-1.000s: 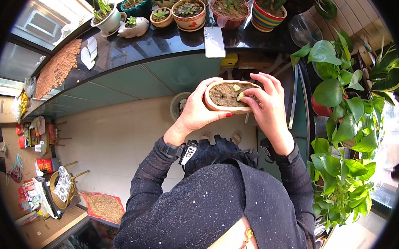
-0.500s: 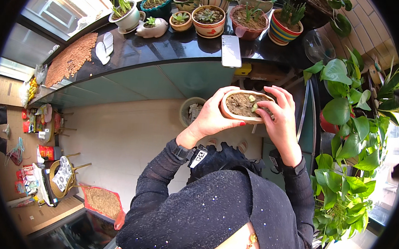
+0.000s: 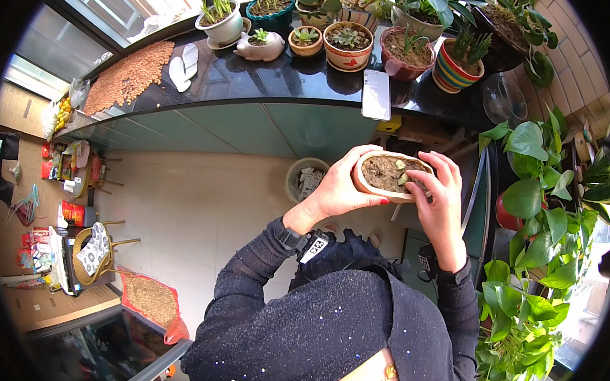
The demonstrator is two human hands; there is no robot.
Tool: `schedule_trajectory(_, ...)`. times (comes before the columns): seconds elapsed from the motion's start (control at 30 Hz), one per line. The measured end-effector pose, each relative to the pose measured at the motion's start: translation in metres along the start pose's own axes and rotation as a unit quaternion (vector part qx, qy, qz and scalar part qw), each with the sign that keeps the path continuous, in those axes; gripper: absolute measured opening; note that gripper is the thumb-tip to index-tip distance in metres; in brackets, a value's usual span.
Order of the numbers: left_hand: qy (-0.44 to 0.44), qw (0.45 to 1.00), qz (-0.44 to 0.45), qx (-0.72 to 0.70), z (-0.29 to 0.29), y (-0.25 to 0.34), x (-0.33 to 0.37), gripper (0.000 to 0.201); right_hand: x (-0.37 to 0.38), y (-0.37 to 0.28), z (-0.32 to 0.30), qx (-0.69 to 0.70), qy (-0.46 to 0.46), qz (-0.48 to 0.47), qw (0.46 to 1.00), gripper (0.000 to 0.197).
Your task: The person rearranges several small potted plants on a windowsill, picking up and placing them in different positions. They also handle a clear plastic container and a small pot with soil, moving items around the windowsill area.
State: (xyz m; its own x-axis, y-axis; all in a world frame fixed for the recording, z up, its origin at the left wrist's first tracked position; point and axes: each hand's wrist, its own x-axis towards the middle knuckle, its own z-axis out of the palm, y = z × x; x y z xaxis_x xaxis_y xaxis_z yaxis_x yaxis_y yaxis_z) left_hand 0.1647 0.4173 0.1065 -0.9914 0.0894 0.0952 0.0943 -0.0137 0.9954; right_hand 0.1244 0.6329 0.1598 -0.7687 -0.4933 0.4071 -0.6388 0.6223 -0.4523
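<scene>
My left hand [image 3: 336,185] grips the left end of a small oval, cream-coloured planter [image 3: 366,187], thumb along its near wall and fingers at its far side. Brown soil [image 3: 380,172] fills the planter almost to the rim. Two small pale-green succulent pieces [image 3: 399,164] stand in the soil right of the middle. Over the planter's right end, my right hand [image 3: 440,197] pinches the nearer piece with thumb and forefinger at the soil, its other fingers raised. The fingertips partly cover that piece.
Ahead, a black counter [image 3: 283,86] bears several potted plants, a phone [image 3: 377,94], white shoe-shaped insoles [image 3: 180,73] and spread brown pellets [image 3: 128,78]. A pale bin [image 3: 293,183] stands on the floor beyond my left wrist. Leafy vines [image 3: 540,237] hang at right; a chair [image 3: 91,255] stands left.
The whole view has shifted, so the surroundings sit lower and further right. My left hand still holds the planter, and my right fingertips remain at the green piece in the soil.
</scene>
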Motion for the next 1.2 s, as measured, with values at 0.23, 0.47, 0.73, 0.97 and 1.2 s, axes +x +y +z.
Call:
schedule_trajectory(0.23,0.007,1.000,0.008,-0.017,-0.001,-0.004,0.000,0.088,0.001,0.002,0.001,0.012,-0.001,-0.010,1.000,0.023)
schedule_trajectory(0.47,0.013,1.000,0.011,0.015,-0.002,-0.001,0.000,0.088,0.001,0.002,0.000,0.021,0.002,-0.011,1.000,0.024)
schedule_trajectory(0.73,0.003,0.998,0.036,-0.044,-0.003,-0.008,0.001,0.089,-0.005,0.008,-0.013,0.061,0.007,0.064,0.996,0.037)
schedule_trajectory(0.97,-0.033,0.993,0.033,-0.107,-0.005,-0.010,0.004,0.091,-0.013,0.011,-0.025,0.160,-0.060,0.096,0.981,0.073)
schedule_trajectory(1.2,-0.045,0.987,0.003,-0.152,-0.003,-0.014,0.010,0.091,-0.021,0.001,-0.030,0.162,-0.087,0.101,0.978,0.090)
